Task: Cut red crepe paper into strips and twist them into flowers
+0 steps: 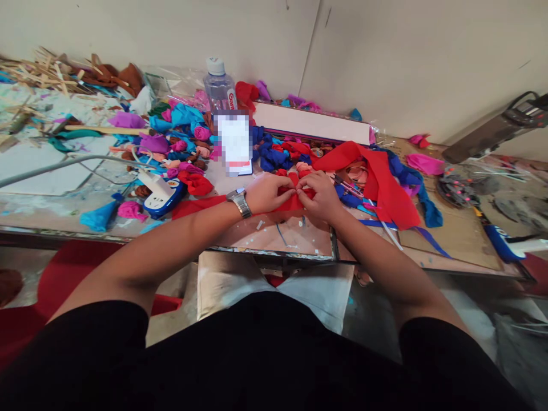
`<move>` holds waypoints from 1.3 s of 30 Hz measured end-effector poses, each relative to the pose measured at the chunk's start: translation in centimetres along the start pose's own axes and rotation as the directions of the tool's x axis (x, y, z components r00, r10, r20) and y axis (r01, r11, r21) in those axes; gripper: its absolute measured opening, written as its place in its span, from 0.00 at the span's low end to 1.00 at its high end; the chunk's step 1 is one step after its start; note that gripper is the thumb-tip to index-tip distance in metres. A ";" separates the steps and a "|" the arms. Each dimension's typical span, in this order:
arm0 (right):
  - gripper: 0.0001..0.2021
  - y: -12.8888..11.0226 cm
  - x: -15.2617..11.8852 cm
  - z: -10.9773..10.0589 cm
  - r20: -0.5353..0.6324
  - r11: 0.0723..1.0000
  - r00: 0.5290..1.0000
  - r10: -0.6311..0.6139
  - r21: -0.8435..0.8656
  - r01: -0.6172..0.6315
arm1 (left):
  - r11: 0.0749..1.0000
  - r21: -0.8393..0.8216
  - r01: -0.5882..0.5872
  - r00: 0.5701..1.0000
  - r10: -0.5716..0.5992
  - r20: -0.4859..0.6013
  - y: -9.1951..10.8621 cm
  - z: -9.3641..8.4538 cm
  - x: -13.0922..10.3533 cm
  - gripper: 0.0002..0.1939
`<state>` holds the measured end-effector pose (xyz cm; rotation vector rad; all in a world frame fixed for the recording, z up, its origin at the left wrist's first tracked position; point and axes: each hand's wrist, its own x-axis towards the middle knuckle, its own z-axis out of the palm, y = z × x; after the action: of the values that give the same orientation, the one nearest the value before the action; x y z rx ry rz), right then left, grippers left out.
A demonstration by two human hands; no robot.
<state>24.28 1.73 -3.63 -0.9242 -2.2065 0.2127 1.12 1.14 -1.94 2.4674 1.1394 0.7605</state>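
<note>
A thin red strip [295, 204], like crepe paper or cloth, is pinched between both hands just above the table's front part. My left hand [270, 193], with a metal-banded watch [240, 203] on its wrist, closes thumb and fingers on it. Close against those fingertips, my right hand [319, 196] grips the same strip. One red length trails out left under the left wrist. Past the right hand, a broad red piece [387, 188] lies draped over the heap; whether it joins the held strip I cannot tell. The pinched folds are partly hidden by the fingers.
Behind my hands stand a phone [235, 145] and a water bottle [219, 88]. Colourful rolled pieces [184, 117] heap around them. To the left are a blue-and-white power strip [165, 197] with cables and green-handled pliers [79, 135]. Cardboard [454, 242] lies right.
</note>
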 end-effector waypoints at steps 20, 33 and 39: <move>0.04 -0.4 0.4 -1.0 0.033 1.000 0.999 -0.003 0.002 0.003 | 0.998 0.003 0.061 0.998 -0.061 -0.014 -0.3 -0.4 0.1 0.18; 0.04 0.4 0.0 -0.8 0.028 0.995 0.999 0.022 -0.096 -0.019 | 0.991 -0.067 0.116 0.993 -0.116 0.000 -0.5 -0.5 0.3 0.17; 0.05 0.3 -0.2 -0.8 0.033 0.998 0.999 0.010 -0.069 -0.008 | 0.994 -0.079 0.071 0.997 -0.070 0.011 -0.4 -0.4 0.2 0.18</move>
<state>25.07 1.72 -3.22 -0.9745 -2.2530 0.1587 0.71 1.60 -1.73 2.3506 1.1637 0.7592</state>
